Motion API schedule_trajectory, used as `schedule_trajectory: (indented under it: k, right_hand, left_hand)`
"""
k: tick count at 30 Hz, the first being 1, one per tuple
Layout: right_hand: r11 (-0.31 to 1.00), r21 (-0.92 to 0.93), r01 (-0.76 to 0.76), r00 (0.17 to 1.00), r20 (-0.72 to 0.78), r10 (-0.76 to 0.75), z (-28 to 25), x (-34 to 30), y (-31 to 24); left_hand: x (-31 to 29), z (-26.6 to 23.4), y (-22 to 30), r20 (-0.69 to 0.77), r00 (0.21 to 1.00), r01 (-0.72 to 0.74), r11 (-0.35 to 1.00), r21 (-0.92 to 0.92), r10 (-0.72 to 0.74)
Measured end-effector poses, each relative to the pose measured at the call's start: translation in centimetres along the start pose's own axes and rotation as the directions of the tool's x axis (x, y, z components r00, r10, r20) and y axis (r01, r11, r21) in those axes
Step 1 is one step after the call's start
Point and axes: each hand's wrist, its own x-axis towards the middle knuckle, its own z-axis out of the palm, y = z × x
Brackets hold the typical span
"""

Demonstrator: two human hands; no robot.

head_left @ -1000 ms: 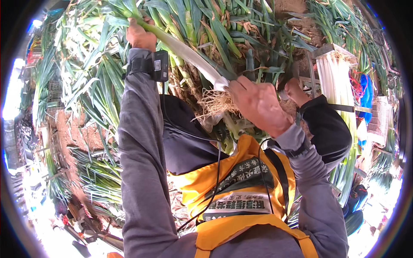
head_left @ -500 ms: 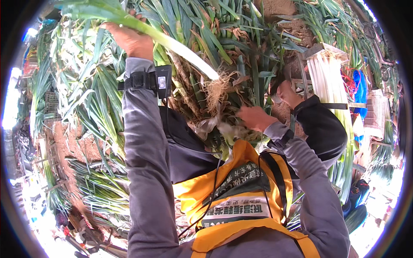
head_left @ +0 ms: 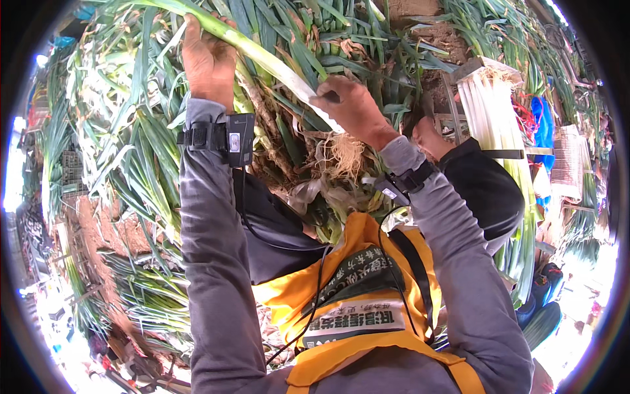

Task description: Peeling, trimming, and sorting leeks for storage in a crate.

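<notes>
A single leek (head_left: 275, 65) slants across in front of me, its green leaves to the upper left and its shaggy roots (head_left: 346, 157) hanging at the lower right. My left hand (head_left: 209, 62) is closed around the green part. Bent fingers of my right hand (head_left: 354, 108) pinch the white shaft above the roots; whether they grip the shaft itself or a loose outer layer I cannot tell. Below the roots lie pale, stripped leek skins (head_left: 321, 190), between my knees.
A heap of leeks (head_left: 262, 26) with green and withered leaves spreads ahead. Trimmed white leeks stand bundled in a metal rack (head_left: 489, 69) at the right, with a blue bag (head_left: 543, 128) beyond. More leeks (head_left: 141, 282) lie on bare soil at the left.
My right hand has risen from the skins near my lap to the leek's white shaft. My left hand has shifted slightly, and the root end has moved a little right and down.
</notes>
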Motion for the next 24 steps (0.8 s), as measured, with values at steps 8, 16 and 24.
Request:
schedule_trajectory:
  k: [8,16,24]
  right_hand:
    - [0.830,-0.324,0.454,0.890,0.118,-0.441,1.5,-5.4,-0.3]
    - [0.993,0.121,-0.012,0.984,0.179,-0.010,-1.9,-6.7,-0.2]
    - [0.882,-0.406,-0.239,0.931,0.162,0.327,-2.5,-14.8,13.4]
  left_hand:
    - [0.4,-1.2,0.6,0.055,0.998,-0.004,0.981,0.193,-0.007]
    - [-0.5,-1.0,1.3,-0.017,0.991,-0.129,0.979,0.156,0.133]
    - [-0.1,0.2,-0.7,0.078,0.996,-0.065,0.980,0.190,0.051]
